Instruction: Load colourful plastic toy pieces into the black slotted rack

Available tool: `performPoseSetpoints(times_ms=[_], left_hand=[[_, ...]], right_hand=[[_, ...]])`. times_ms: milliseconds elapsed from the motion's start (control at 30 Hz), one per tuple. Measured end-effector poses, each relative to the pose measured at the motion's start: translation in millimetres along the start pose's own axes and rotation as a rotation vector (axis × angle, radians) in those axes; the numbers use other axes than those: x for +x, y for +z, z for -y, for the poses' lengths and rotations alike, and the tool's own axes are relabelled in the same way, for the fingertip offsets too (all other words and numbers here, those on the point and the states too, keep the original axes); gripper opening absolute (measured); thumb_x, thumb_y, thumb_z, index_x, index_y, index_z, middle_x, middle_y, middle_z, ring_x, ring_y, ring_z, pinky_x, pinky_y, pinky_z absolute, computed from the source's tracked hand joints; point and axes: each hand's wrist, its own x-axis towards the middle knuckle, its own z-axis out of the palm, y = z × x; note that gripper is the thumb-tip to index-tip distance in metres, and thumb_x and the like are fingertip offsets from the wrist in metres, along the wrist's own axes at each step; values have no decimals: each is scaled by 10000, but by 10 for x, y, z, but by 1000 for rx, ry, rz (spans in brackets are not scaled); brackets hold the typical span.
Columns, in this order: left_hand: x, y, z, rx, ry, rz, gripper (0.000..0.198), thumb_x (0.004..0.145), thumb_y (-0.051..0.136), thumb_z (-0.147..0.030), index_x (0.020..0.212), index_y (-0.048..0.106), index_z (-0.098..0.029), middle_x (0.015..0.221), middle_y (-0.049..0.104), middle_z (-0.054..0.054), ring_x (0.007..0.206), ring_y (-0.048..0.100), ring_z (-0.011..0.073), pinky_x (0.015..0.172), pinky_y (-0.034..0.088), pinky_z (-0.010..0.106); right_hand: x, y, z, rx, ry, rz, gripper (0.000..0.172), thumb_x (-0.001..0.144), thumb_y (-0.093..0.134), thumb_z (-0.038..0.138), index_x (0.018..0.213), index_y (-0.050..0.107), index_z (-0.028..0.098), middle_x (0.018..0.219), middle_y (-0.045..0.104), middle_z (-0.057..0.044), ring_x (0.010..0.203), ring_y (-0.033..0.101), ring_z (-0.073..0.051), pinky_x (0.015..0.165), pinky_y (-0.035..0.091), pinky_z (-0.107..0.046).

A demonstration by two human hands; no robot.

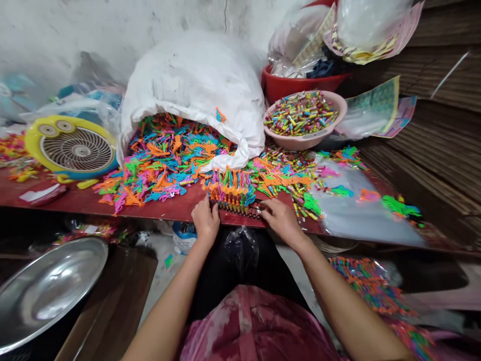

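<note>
At the front edge of the red table, a black rack [240, 209] stands with a tight row of small plastic pieces [230, 186] in orange, green, pink and blue. Yellow-green tubes show low in its front. My left hand [206, 220] is closed at the rack's left end, thumb towards the front. The fingers of my right hand [280, 219] are bent round its right end, where black rings stick out; their tips are partly hidden. Directly behind lies a heap of loose bright plastic pieces [165, 165], spilling from a white sack [195, 75].
A pink basin [296, 142] full of small coloured tubes is at the back right, before a red tub [276, 87]. Clear plastic bags [356, 210] lie on the right. A yellow fan [32, 145] stands left. Below it is a metal bowl [52, 286]. Cardboard [447, 150] is stacked right.
</note>
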Motion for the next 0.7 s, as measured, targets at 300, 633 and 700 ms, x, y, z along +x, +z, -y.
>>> performPoseSetpoints(times_ms=[300,633,700], left_hand=[[-270,75,-146,-211,-106,-123,608,903,503,-379,1436,413,-100,1336,568,210,1251,527,308,1082,397,480],[-359,108,-239,-107,-51,44,671,813,612,-364,1418,404,-162,1371,535,200,1332,441,380,1131,217,651],[-266,82,-156,-143,-4,79,573,791,607,-304,1340,479,-206,1282,590,152,1277,484,362,1107,274,631]], right_hand=[[-175,179,202,-300,36,12,189,951,502,235,938,688,200,957,624,-87,954,553,-231,774,399,-306],[57,112,97,-56,-56,-30,201,939,494,223,908,692,225,911,688,-47,846,604,-182,743,404,-275],[279,-53,-126,-212,112,-123,190,926,507,248,908,688,194,923,697,-85,854,617,-208,724,396,-292]])
